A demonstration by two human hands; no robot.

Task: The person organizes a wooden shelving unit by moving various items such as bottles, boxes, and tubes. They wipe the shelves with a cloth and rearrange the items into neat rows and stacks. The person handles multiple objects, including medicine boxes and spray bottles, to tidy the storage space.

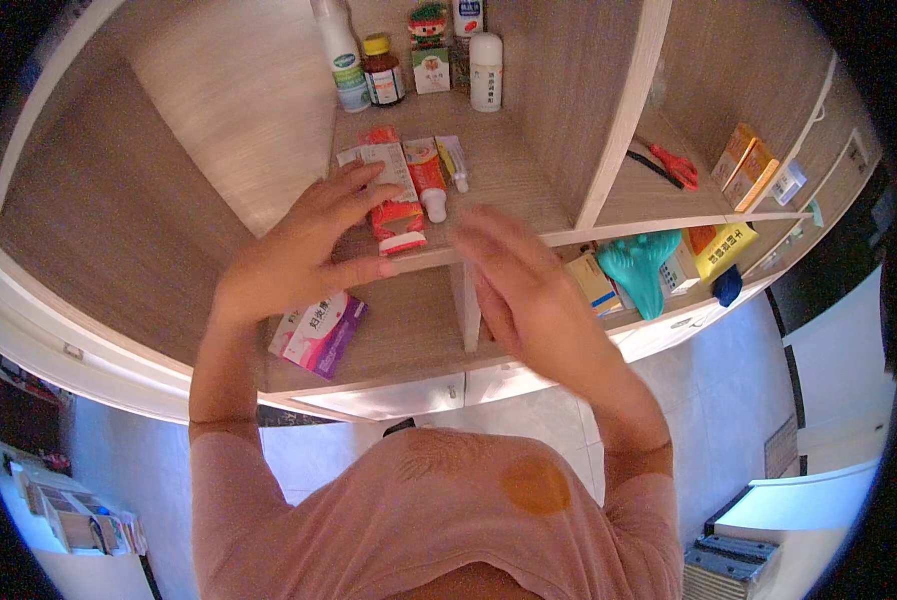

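Note:
My left hand (313,235) reaches over the shelf with its fingers apart, fingertips on the left side of a red and white carton (401,224). Its thumb is stretched out at the shelf's front edge. Just right of the carton lie a red and white tube (427,176) with a white cap and a smaller yellow and white tube (453,160). My right hand (523,285) is in front of the shelf edge, blurred by motion, fingers stretched out, with nothing visible in it. It is apart from the tubes.
Behind stand a spray bottle (343,60), a brown jar (382,75), a small green-white box (431,70) and a white roll-on bottle (486,75). A purple-white box (318,335) lies below. Rightward are red-handled scissors (673,165), orange boxes (746,165) and a teal object (643,265).

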